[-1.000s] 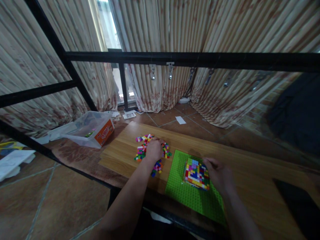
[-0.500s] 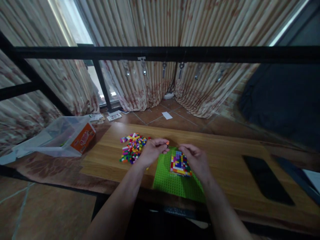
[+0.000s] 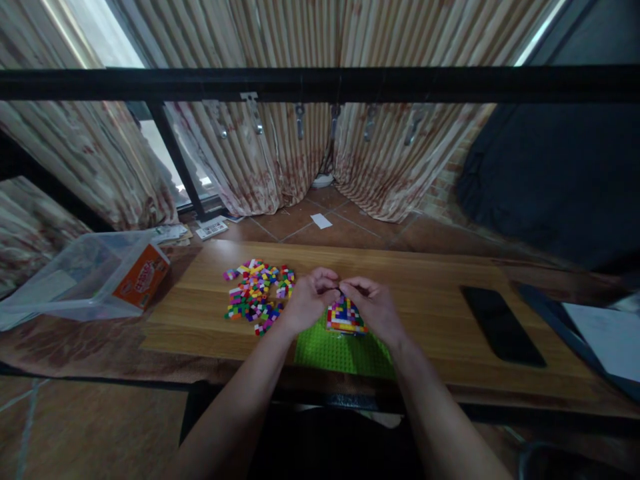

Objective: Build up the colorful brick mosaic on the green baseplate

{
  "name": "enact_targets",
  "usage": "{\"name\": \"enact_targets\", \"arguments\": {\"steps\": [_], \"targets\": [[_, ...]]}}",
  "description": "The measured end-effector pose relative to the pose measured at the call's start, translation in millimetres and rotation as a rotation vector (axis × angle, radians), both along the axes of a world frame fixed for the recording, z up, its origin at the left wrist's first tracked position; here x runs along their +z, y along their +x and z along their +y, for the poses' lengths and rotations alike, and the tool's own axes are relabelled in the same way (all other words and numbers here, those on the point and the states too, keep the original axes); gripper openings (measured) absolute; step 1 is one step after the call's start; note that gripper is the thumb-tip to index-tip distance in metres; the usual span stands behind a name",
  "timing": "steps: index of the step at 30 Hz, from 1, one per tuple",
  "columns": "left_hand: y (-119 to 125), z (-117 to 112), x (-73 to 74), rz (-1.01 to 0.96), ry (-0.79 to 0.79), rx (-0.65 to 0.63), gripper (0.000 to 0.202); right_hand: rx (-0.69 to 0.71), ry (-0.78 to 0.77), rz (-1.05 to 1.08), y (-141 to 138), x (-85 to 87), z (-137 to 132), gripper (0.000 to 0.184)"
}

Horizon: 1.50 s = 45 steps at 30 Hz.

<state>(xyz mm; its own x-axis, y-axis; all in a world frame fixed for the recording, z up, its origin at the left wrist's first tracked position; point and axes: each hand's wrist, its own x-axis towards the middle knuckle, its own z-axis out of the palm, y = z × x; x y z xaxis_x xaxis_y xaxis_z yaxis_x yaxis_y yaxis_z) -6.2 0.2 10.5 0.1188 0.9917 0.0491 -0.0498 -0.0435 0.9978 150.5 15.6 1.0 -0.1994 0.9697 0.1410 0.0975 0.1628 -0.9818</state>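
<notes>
My left hand point(image 3: 311, 301) is closed in a pinch, its fingertips meeting those of my right hand point(image 3: 373, 305) just above the far side of a small brick build point(image 3: 346, 323). A tiny dark bit of a toy brick shows between the fingertips; most of it is hidden. My right hand is pinched too, and what its fingers hold cannot be made out. Layers of red, yellow, white, blue and purple bricks make up the build, which sits on a green studded baseplate point(image 3: 340, 357). Both hands cover parts of the plate.
Loose coloured bricks point(image 3: 257, 290) lie in a heap left of my hands on the wooden table point(image 3: 430, 280). A clear plastic box with an orange label point(image 3: 143, 277) stands at the far left. To the right lie a black flat slab point(image 3: 501, 325) and white paper point(image 3: 605, 340).
My hands have come together, fingertips now meeting above the build. Earlier they were apart, with a small orange brick in my left fingers. The whole view has shifted.
</notes>
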Motion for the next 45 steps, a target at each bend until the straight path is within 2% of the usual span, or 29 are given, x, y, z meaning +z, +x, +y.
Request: {"name": "enact_targets", "arguments": {"steps": [5, 8, 11, 13, 16, 22, 30, 40, 45], "targets": [[6.0, -0.4, 1.3, -0.031, 0.007, -0.030, 0.023, -0.008, -0.062, 0.120, 5.2, 3.6, 3.3, 0.022], [3.7, 3.0, 0.8, -0.019, 0.024, -0.016, 0.022, -0.073, -0.086, 0.181, 12.6, 2.8, 7.9, 0.022], [-6.4, 9.9, -1.8, -0.008, 0.041, 0.120, 0.016, -0.147, -0.064, 0.093, 22.2, -3.0, 12.2, 0.021], [-15.3, 14.5, -4.8, -0.007, 0.028, 0.226, 0.012, -0.131, -0.045, -0.020, 27.6, -8.5, 13.5, 0.019], [-25.0, 17.5, -10.2, 0.041, -0.006, 0.288, 0.012, -0.077, -0.053, -0.156, 31.1, -14.4, 12.2, 0.019], [-25.4, 14.3, -18.6, 0.201, 0.052, 0.266, 0.015, -0.023, -0.043, -0.307, 24.0, -12.5, 6.0, 0.017], [-23.5, 14.8, -23.7, 0.274, 0.083, 0.230, 0.017, -0.057, 0.023, -0.426, 14.9, -17.1, 5.8, 0.017], [-21.4, 10.7, -14.2, 0.254, 0.042, 0.236, 0.018, -0.074, 0.005, -0.301, 26.5, -17.2, 9.2, 0.020], [-21.8, 8.9, -12.7, 0.257, 0.039, 0.233, 0.018, -0.175, 0.055, -0.414, 25.3, -19.8, 10.0, 0.031]]}}
